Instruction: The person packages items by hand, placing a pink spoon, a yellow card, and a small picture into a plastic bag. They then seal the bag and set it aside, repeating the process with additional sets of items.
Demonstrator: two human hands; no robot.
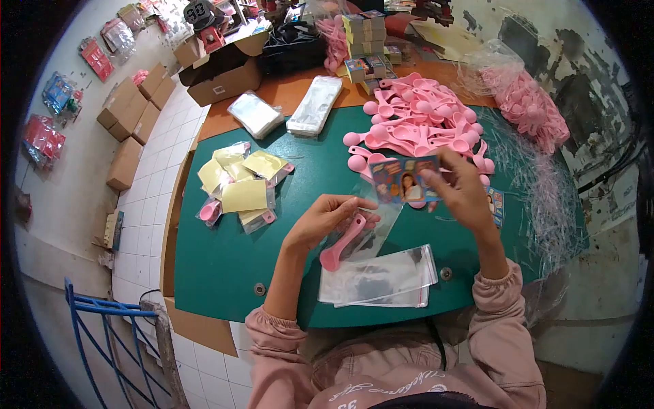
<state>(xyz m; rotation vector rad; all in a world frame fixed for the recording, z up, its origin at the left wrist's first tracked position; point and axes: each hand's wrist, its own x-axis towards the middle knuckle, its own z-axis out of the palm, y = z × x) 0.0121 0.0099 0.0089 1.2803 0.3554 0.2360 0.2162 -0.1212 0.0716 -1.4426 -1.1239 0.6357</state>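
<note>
My left hand is closed on a clear plastic bag, which has a pink measuring spoon inside it. Between the thumb and fingers of my right hand is a colourful printed card, held up by the bag's upper end. Flat clear bags lie overlapping on the green table just in front of me. Beyond my right hand spreads a heap of pink spoons. Another printed card is partly hidden behind my right wrist.
Packed bags with yellowish cards lie on the left of the green table. Two stacks of clear bags and banded card stacks stand at the back. Plastic scraps and a sack of pink spoons are at right.
</note>
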